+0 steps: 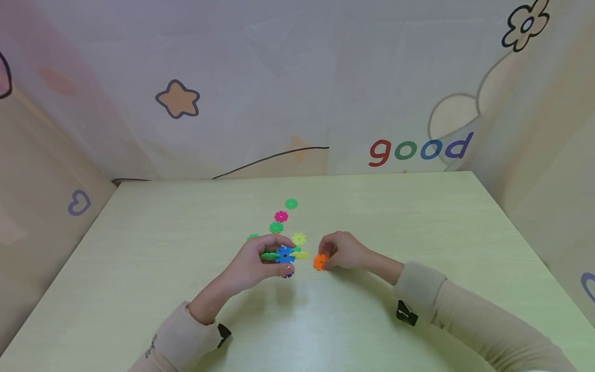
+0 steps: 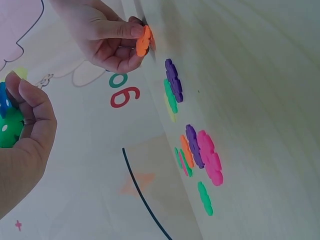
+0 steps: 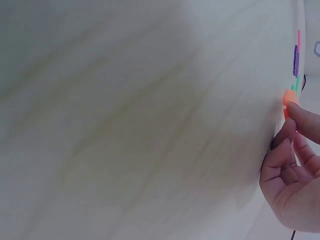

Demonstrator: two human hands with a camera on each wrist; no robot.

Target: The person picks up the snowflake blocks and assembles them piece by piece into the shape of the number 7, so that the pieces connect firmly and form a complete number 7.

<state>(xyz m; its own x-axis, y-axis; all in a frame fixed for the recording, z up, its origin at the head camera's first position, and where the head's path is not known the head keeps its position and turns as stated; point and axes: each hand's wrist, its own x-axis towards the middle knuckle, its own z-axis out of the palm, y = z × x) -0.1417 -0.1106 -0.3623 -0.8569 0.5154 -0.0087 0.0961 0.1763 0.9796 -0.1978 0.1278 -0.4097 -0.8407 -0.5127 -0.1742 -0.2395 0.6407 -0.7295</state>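
Note:
My left hand grips a joined cluster of notched discs above the table: a blue disc faces the head view, with a green disc on its left and a yellow one on its right. Part of a purple piece shows by the left thumb. In the left wrist view the cluster's green disc is partly cut off by the frame edge. To the right, my right hand pinches an orange disc between thumb and fingers, apart from the cluster and close to the tabletop.
Loose discs lie behind the hands: a green one, a pink one, another green and a yellow one. In the left wrist view, purple discs and a large pink one show. A printed curtain stands behind the table.

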